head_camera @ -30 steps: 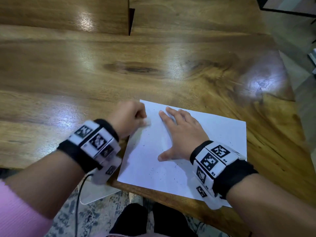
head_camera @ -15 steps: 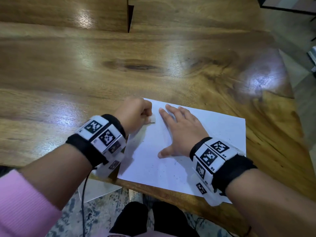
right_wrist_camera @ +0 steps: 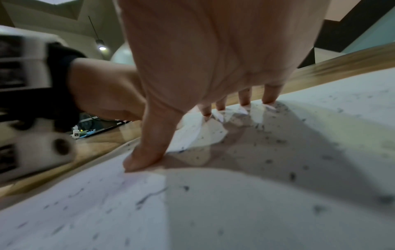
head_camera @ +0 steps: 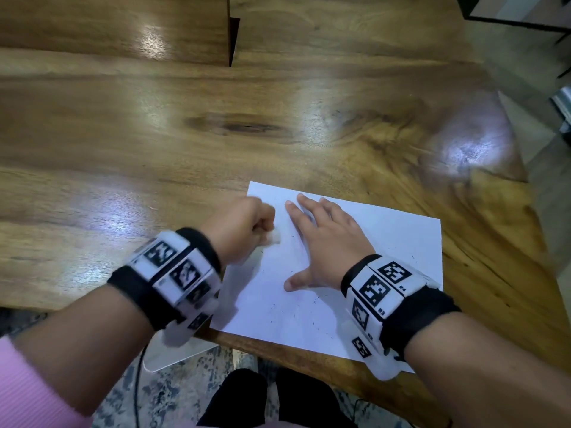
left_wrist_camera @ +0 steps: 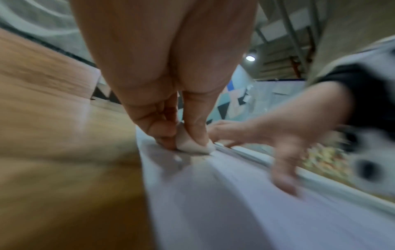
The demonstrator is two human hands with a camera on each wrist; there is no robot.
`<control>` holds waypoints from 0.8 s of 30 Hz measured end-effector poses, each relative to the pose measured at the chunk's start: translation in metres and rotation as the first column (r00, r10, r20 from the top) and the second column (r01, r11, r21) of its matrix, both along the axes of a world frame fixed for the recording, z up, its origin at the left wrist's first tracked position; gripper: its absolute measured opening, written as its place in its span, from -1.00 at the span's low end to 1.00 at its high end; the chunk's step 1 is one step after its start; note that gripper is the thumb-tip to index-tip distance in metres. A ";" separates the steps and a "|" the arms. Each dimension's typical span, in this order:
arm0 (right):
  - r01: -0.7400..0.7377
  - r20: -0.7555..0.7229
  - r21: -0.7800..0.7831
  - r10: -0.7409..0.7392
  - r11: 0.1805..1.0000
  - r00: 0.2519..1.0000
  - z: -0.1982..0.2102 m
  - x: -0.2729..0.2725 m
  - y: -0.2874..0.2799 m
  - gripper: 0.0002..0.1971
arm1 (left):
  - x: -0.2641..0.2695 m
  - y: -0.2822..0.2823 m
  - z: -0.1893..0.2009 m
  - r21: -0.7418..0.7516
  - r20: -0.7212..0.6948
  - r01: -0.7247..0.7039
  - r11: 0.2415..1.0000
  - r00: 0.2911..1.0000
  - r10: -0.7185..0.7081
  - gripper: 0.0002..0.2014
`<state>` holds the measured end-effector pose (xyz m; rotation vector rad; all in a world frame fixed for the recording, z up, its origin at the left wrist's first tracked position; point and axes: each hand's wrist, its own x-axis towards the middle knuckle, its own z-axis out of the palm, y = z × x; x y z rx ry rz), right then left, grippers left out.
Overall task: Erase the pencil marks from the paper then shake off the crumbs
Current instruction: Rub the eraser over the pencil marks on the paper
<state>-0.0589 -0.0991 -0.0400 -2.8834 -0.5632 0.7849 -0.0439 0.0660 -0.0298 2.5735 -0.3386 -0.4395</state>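
Note:
A white sheet of paper (head_camera: 398, 242) lies near the front edge of the wooden table (head_camera: 154, 143). Dark eraser crumbs (right_wrist_camera: 278, 141) are scattered over the paper (right_wrist_camera: 235, 211). My left hand (head_camera: 244, 230) pinches a small white eraser (head_camera: 274, 237) between thumb and fingers and presses it on the paper's far left part; in the left wrist view the eraser (left_wrist_camera: 190, 143) touches the sheet (left_wrist_camera: 213, 194). My right hand (head_camera: 327, 245) lies flat with spread fingers on the middle of the paper, holding it down; its thumb and fingertips (right_wrist_camera: 269, 98) press the sheet.
The table's front edge (head_camera: 278, 347) runs just under the paper's near side. A wooden panel (head_camera: 117, 26) stands at the back left. Below the edge are a patterned floor (head_camera: 173, 390), a cable and a white sheet-like object (head_camera: 173, 353).
My left hand with the eraser has slid away from me along the paper's left part and back toward the right hand, a rubbing stroke. The right hand has stayed flat on the sheet.

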 end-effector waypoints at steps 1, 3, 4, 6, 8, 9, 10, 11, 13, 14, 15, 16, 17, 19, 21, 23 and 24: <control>0.000 -0.002 0.001 0.000 1.000 1.000 0.000 0.000 0.000 0.27 | -0.013 0.006 -0.001 -0.002 -0.017 0.047 0.999 0.999 -0.047 -0.88; 0.001 -0.006 0.007 -0.001 1.000 1.000 0.000 0.000 0.000 0.26 | -0.035 0.014 -0.002 0.004 -0.068 0.131 0.991 0.989 -0.131 -0.84; 0.002 -0.005 0.010 -0.002 1.000 1.000 0.000 -0.001 -0.001 0.26 | -0.038 0.016 -0.003 0.006 -0.078 0.149 0.989 0.986 -0.148 -0.85; -0.003 -0.005 0.011 0.003 1.000 1.000 0.001 -0.002 -0.001 0.26 | -0.027 0.010 -0.003 -0.004 -0.045 0.121 0.993 0.992 -0.121 -0.90; -0.005 -0.002 0.007 0.005 1.000 1.000 0.000 -0.002 -0.001 0.25 | -0.002 0.000 -0.004 -0.010 0.025 0.039 0.999 0.999 -0.039 -0.88; -0.007 0.002 0.003 0.007 1.000 1.000 0.000 -0.002 -0.001 0.25 | 0.010 -0.005 -0.002 -0.010 0.051 0.009 1.000 0.999 -0.008 -0.86; -0.009 0.002 0.000 0.009 1.000 1.000 0.000 -0.001 -0.001 0.26 | 0.020 -0.008 -0.002 -0.005 0.058 -0.010 1.000 0.998 0.011 -0.85; -0.010 -0.001 0.001 0.010 1.000 1.000 0.000 -0.001 -0.001 0.26 | 0.023 -0.008 -0.002 0.003 0.046 -0.018 1.000 0.999 0.017 -0.86; -0.004 -0.006 0.009 0.004 1.000 1.000 0.000 0.000 -0.001 0.26 | 0.011 -0.002 0.000 0.004 0.020 0.000 1.000 1.000 0.000 -0.90; 0.000 -0.009 0.013 0.000 1.000 1.000 0.000 0.000 -0.001 0.26 | 0.000 0.003 0.000 -0.002 -0.002 0.019 1.000 1.000 -0.019 -0.89; 0.002 -0.011 0.017 -0.002 1.000 1.000 0.000 -0.001 -0.002 0.26 | -0.012 0.008 0.000 -0.010 -0.027 0.040 0.999 0.999 -0.040 -0.85; 0.005 -0.012 0.022 -0.004 1.000 1.000 0.000 -0.001 -0.002 0.26 | -0.022 0.011 -0.001 -0.014 -0.043 0.059 0.998 0.997 -0.059 -0.80; 0.006 -0.011 0.027 -0.006 1.000 1.000 -0.001 -0.001 -0.002 0.26 | -0.026 0.012 -0.002 -0.022 -0.044 0.072 0.997 0.996 -0.073 -0.80; 0.004 -0.007 0.032 -0.004 0.999 1.000 -0.001 -0.001 -0.002 0.26 | -0.019 0.009 -0.002 -0.015 -0.018 0.057 0.998 0.998 -0.057 -0.92; 0.003 0.001 0.031 -0.003 1.000 1.000 -0.002 -0.002 -0.002 0.26 | -0.001 -0.001 -0.003 -0.006 0.027 0.005 1.000 1.000 -0.005 -0.87; 0.004 0.010 0.030 -0.004 1.000 1.000 -0.003 -0.001 -0.002 0.27 | 0.019 -0.012 -0.004 -0.013 0.046 -0.035 0.999 0.998 0.035 -0.86; 0.006 0.011 0.032 -0.006 0.999 1.000 -0.003 -0.001 -0.002 0.28 | 0.025 -0.015 -0.005 -0.009 0.046 -0.043 0.999 0.998 0.043 -0.86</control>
